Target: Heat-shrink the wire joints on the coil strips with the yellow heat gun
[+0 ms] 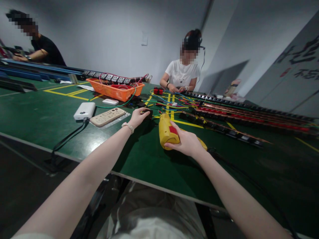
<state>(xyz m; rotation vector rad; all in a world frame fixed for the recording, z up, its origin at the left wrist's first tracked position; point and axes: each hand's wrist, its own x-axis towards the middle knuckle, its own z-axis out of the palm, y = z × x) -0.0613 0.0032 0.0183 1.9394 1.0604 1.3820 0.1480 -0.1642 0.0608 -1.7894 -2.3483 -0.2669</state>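
Observation:
My right hand is wrapped around a yellow corded power tool with a red patch on its side. The tool's front end points away from me, toward a small black part; I cannot tell whether it is a drill or a heat gun. Closed on that black part is my left hand, which wears a pale band at the wrist. Thin coloured wires lie just beyond both hands. Whether the tool's tip touches any of them is not clear.
An orange basket holding wires stands at the back left. Nearer lie a white power bank with a black cable and a beige patterned case. Long black strips stretch rightward. Co-workers sit across the green table and far left.

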